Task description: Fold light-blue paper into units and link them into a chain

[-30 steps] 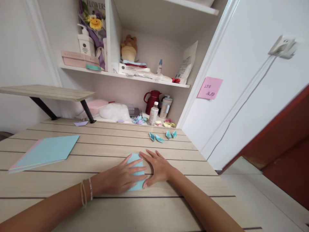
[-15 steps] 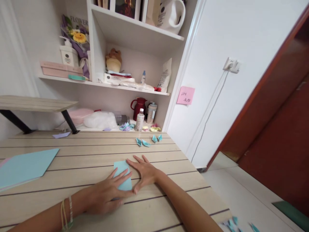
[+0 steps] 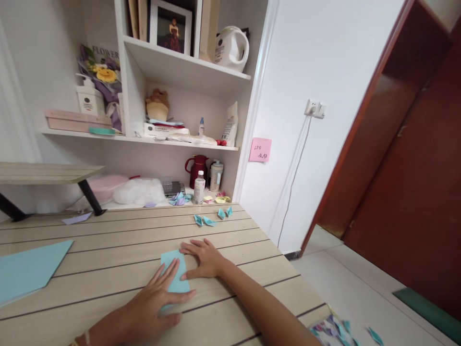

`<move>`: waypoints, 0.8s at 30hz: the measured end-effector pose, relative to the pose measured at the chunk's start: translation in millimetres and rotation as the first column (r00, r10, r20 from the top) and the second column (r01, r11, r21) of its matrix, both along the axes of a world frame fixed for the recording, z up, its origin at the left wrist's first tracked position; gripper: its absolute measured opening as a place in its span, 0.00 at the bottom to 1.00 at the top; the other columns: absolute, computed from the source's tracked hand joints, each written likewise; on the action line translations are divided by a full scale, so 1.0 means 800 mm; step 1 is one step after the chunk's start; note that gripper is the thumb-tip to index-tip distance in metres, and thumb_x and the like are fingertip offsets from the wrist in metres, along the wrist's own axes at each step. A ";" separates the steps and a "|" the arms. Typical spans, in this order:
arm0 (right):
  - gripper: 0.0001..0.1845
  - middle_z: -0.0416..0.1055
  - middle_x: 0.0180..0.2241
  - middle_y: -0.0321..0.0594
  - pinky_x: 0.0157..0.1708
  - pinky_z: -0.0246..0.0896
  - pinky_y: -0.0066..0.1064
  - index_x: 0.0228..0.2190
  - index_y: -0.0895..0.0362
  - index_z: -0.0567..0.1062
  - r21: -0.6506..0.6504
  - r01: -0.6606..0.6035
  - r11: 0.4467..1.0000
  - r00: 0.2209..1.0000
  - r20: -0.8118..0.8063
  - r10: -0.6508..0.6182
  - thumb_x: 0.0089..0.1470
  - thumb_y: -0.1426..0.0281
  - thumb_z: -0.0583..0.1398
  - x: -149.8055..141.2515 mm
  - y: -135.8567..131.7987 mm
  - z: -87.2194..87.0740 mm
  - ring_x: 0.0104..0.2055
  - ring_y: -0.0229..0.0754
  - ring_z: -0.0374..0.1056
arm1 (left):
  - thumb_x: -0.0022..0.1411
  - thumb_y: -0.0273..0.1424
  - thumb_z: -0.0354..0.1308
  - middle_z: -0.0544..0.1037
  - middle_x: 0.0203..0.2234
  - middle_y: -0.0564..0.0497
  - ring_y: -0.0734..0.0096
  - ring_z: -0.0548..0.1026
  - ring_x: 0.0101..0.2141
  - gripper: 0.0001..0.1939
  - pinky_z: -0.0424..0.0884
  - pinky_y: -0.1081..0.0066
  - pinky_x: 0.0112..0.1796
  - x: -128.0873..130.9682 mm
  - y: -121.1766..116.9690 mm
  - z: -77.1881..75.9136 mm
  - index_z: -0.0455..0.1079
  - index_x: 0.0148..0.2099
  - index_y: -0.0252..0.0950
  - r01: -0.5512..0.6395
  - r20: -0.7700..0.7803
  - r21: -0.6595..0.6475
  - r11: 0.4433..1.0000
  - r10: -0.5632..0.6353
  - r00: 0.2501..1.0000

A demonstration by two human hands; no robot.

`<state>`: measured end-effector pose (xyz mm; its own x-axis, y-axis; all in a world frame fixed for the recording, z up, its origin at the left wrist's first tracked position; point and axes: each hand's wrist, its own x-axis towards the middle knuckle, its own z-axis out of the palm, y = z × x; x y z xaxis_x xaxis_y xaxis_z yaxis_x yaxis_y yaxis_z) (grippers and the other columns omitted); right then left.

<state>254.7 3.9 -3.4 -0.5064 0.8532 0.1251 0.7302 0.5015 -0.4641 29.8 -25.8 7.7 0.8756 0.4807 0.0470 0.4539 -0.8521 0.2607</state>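
Left hand (image 3: 149, 305), open and palm down, its fingers spread over a light-blue paper (image 3: 181, 282); right hand (image 3: 205, 260), likewise open, with thumb and index finger at the right-hand edge of the same paper. Neither hand is clenched. The paper lies flat on a pale surface (image 3: 111, 262) crossed by dark parallel lines, near its middle. To the left, a larger blue sheet (image 3: 30, 270) lies partly out of view; beyond it, a purple paper piece (image 3: 76, 219) rests near the black legs of a raised wooden stand (image 3: 43, 174). Toward the far right corner, four small folded blue pieces (image 3: 209, 221) sit in two loose pairs.

Behind the surface stands a white shelf unit (image 3: 187, 69). Its lowest level bears a white plastic bag (image 3: 139, 191), a mixed group of blue and purple folded papers (image 3: 180, 198), an upright bottle (image 3: 199, 190), a dark red jug (image 3: 198, 171) and a light-coloured cup (image 3: 216, 177). Right of the unit, a pink note (image 3: 260, 149) with handwriting is fixed to the white wall (image 3: 331, 53), which also carries a socket (image 3: 312, 108) with a hanging cable (image 3: 293, 182). Farther right: reddish-brown doors (image 3: 414, 202), a pale tiled floor (image 3: 360, 293) and a green mat (image 3: 430, 312). Lower right: more folded pieces (image 3: 334, 329), partly cut off by the frame.
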 end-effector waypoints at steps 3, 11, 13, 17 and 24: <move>0.47 0.63 0.52 0.32 0.57 0.33 0.49 0.57 0.45 0.48 0.040 0.047 0.998 0.999 -0.007 -0.047 0.39 0.50 0.61 -0.002 0.006 -0.002 0.59 0.49 0.48 | 0.55 0.49 0.48 0.36 0.61 0.51 0.46 0.37 0.58 0.30 0.42 0.44 0.54 0.000 0.008 -0.003 0.51 0.58 0.52 0.039 -0.025 -0.045 0.998 -0.040 0.999; 0.36 0.69 0.47 0.29 0.56 0.39 0.45 0.54 0.43 0.56 0.152 0.116 0.982 0.993 -0.022 -0.114 0.44 0.51 0.58 -0.015 0.037 -0.001 0.53 0.48 0.57 | 0.52 0.51 0.50 0.33 0.61 0.52 0.43 0.34 0.58 0.31 0.38 0.41 0.52 0.002 -0.002 0.003 0.53 0.58 0.51 -0.003 0.000 -0.016 1.000 0.003 1.000; 0.33 0.71 0.45 0.29 0.54 0.47 0.40 0.53 0.44 0.60 0.159 0.144 0.977 0.989 -0.047 -0.138 0.44 0.51 0.58 -0.019 0.047 -0.003 0.51 0.46 0.59 | 0.53 0.50 0.49 0.35 0.61 0.52 0.45 0.37 0.58 0.31 0.38 0.41 0.52 0.003 -0.005 0.007 0.52 0.58 0.52 0.022 -0.016 -0.036 0.999 -0.023 1.000; 0.31 0.72 0.43 0.28 0.50 0.53 0.34 0.50 0.45 0.64 0.142 0.200 0.969 0.978 -0.086 -0.190 0.44 0.51 0.59 -0.025 0.063 -0.011 0.50 0.45 0.60 | 0.54 0.49 0.49 0.40 0.61 0.51 0.46 0.43 0.58 0.30 0.38 0.41 0.53 0.004 -0.006 0.012 0.52 0.59 0.53 0.055 0.000 -0.055 0.997 -0.055 0.998; 0.28 0.76 0.36 0.34 0.49 0.55 0.35 0.43 0.50 0.72 0.009 0.218 0.976 0.914 -0.353 -0.201 0.39 0.54 0.63 -0.024 0.072 -0.025 0.47 0.45 0.65 | 0.59 0.44 0.47 0.49 0.60 0.50 0.54 0.50 0.58 0.30 0.34 0.42 0.53 0.007 -0.011 0.018 0.42 0.62 0.50 0.187 0.049 -0.098 0.977 -0.183 0.982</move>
